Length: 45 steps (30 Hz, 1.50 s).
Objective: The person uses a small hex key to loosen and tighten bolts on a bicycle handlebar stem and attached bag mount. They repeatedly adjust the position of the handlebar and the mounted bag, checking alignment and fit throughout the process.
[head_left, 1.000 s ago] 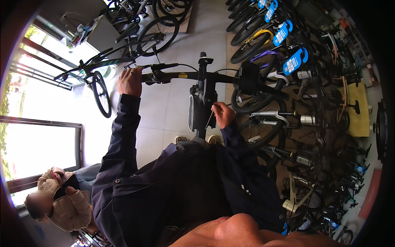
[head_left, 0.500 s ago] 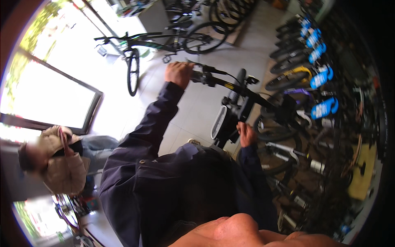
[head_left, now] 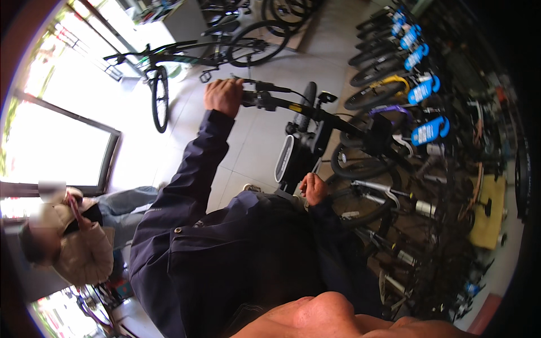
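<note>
A black bicycle handlebar [head_left: 296,107] slants across the middle of the head view. My left hand [head_left: 224,97] is wrapped round its left grip, beside the brake lever. Behind the bar a front tyre [head_left: 305,106] shows in part. Between the bar and my body is a dark, long housing with a white rim [head_left: 284,159]. My right hand [head_left: 313,188] is off the bar, fingers curled, close to the right of that housing and in front of my torso. Whatever its fingers may hold is hidden.
Several parked bicycles with blue tags [head_left: 429,130] line the right side. A green and black bicycle [head_left: 186,53] stands ahead at the left. A person in a beige jacket [head_left: 84,253] sits at the left by a glass door [head_left: 62,141]. A tyre [head_left: 523,174] hangs at far right.
The whole view has shifted, so the scene sits further left. My right hand has drawn slightly toward my body, fingers still curled. My left hand keeps its hold on the grip.
</note>
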Each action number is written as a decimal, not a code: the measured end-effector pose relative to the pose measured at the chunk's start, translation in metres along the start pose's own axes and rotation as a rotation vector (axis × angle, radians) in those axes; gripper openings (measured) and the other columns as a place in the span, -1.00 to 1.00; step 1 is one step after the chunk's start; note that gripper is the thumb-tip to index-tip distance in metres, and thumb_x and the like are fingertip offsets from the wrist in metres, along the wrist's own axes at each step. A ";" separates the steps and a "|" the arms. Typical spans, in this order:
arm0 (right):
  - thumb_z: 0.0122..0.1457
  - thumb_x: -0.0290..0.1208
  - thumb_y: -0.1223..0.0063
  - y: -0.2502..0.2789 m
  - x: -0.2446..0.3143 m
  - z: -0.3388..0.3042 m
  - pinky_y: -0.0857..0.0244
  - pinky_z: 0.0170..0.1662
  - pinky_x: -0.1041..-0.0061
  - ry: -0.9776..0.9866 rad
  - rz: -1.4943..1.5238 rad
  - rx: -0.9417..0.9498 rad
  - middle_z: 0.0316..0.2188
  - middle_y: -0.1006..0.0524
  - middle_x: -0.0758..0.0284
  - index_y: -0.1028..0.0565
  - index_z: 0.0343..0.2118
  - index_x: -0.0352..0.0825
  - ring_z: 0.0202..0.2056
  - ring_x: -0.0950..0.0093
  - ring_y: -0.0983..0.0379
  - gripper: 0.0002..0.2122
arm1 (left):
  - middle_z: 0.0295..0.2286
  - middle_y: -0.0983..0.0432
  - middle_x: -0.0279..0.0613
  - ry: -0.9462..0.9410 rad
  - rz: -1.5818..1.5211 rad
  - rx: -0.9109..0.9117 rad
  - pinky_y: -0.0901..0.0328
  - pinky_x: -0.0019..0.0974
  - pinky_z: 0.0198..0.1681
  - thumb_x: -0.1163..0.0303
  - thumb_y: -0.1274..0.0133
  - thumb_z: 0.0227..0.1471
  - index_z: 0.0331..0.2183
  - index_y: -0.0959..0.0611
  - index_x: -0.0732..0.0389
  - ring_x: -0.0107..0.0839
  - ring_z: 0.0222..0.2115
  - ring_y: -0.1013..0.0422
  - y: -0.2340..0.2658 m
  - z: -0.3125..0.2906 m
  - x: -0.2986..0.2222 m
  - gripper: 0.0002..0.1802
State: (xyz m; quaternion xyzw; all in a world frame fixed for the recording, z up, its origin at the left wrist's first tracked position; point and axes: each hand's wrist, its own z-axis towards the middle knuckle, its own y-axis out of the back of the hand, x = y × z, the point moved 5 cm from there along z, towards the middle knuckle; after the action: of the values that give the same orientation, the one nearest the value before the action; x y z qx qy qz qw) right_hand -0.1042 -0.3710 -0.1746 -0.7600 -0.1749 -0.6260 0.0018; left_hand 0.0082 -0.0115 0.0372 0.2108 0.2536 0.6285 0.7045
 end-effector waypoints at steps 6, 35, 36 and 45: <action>0.50 -0.11 0.31 0.007 0.041 -0.014 -0.23 -0.59 0.62 -0.146 0.128 0.090 -0.65 -0.48 0.43 -0.44 -0.48 -0.25 -0.68 0.65 -0.34 -0.55 | -0.49 -0.61 -0.31 0.039 0.043 0.117 -0.32 -0.17 -0.20 0.17 -0.10 0.20 -0.51 -0.64 0.10 -0.24 -0.36 -0.52 -0.003 0.000 0.004 -0.70; 0.41 -0.28 -0.02 0.035 0.036 0.033 -0.30 -0.55 0.66 -0.048 0.314 -0.179 -0.52 -0.54 0.40 -0.54 -0.27 -0.39 -0.61 0.71 -0.36 -0.76 | -0.50 -0.58 -0.29 0.020 0.020 0.109 -0.31 -0.15 -0.20 0.26 -0.11 0.21 -0.50 -0.63 0.12 -0.23 -0.38 -0.50 0.006 -0.001 -0.002 -0.75; 0.41 -0.28 -0.02 0.035 0.035 0.034 -0.31 -0.54 0.65 -0.014 0.312 -0.164 -0.51 -0.54 0.40 -0.54 -0.26 -0.38 -0.61 0.71 -0.37 -0.76 | -0.50 -0.58 -0.29 0.019 0.022 0.115 -0.31 -0.14 -0.20 0.26 -0.10 0.21 -0.50 -0.62 0.12 -0.22 -0.39 -0.50 0.006 0.000 -0.002 -0.74; 0.41 -0.33 -0.02 0.033 0.037 0.038 -0.36 -0.49 0.64 0.095 0.275 -0.195 -0.47 -0.58 0.40 -0.56 -0.21 -0.39 -0.57 0.70 -0.42 -0.79 | -0.52 -0.57 -0.29 0.002 0.055 0.134 -0.31 -0.13 -0.18 0.24 -0.08 0.23 -0.51 -0.62 0.11 -0.22 -0.39 -0.49 0.003 -0.001 0.000 -0.72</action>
State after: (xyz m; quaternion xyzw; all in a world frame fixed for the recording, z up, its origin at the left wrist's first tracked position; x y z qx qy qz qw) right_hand -0.0533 -0.3837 -0.1404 -0.7429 -0.0076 -0.6690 0.0221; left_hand 0.0056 -0.0108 0.0380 0.2638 0.2899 0.6292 0.6711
